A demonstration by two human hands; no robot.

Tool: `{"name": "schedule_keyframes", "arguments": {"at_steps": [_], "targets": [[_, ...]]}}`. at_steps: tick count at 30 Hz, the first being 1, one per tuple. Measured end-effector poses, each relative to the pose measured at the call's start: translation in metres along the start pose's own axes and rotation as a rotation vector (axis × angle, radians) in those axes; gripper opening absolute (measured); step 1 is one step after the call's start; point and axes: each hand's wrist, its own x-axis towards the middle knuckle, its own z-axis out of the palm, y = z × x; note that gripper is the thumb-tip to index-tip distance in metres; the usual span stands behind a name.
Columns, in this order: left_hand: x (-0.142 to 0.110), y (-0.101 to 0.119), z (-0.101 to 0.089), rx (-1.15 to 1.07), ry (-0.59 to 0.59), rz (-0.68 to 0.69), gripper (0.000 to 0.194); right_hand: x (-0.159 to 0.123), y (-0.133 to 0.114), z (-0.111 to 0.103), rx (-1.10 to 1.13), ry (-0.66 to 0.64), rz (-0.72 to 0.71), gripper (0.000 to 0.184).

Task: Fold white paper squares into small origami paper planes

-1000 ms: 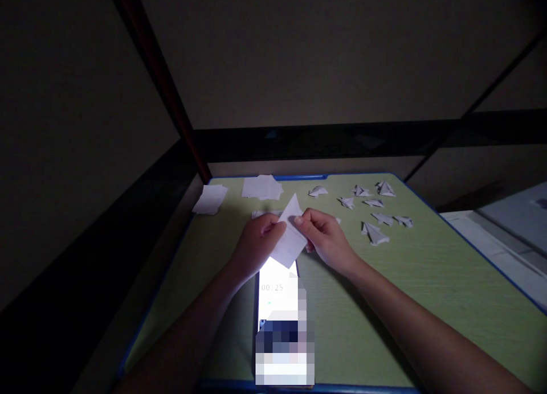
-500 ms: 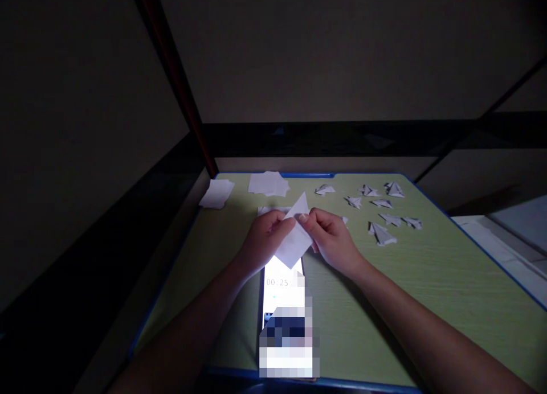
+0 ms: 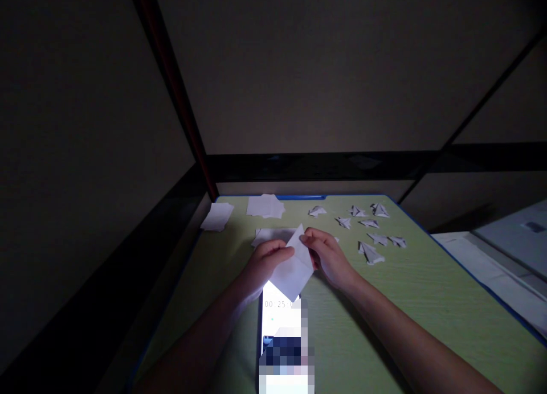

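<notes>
A folded white sheet of paper is held up between both hands over the middle of the table, its pointed tip upward and another corner hanging down. My left hand pinches its left edge, thumb lying across the face. On the right edge, near the tip, my right hand grips with thumb and fingers; some fingertips are hidden behind the paper. Just below the paper lies a lit phone showing a timer, its lower part blurred out. Behind the hands, more white paper lies partly covered.
Two piles of white paper, a left pile and a middle pile, lie along the far edge of the green table. Several folded paper figures are spread at the back right. Dark walls stand behind and to the left.
The view has tilted up, so the table appears lower. My right hand has shifted slightly away from my left along the paper's edge; both still hold the sheet.
</notes>
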Motion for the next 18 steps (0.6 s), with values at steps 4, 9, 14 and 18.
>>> {"name": "schedule_keyframes", "arguments": {"at_steps": [4,9,14,18], "targets": [[0.0009,-0.0019,-0.0028,-0.045,-0.040,-0.009,0.032,-0.0011,0.0003,-0.0020,0.003,-0.022,-0.006,0.035],[0.0015,-0.0021,-0.0052,-0.020,-0.071,0.001,0.031,-0.0022,-0.0001,-0.0018,-0.025,-0.089,0.028,0.040],[-0.0016,0.0014,-0.0049,-0.026,-0.140,-0.051,0.032,-0.0042,-0.0025,-0.0015,0.011,-0.076,0.081,0.040],[-0.0029,0.0035,-0.0041,-0.003,-0.147,-0.045,0.032,-0.0055,-0.0055,-0.0027,0.011,-0.056,0.070,0.041]]}}
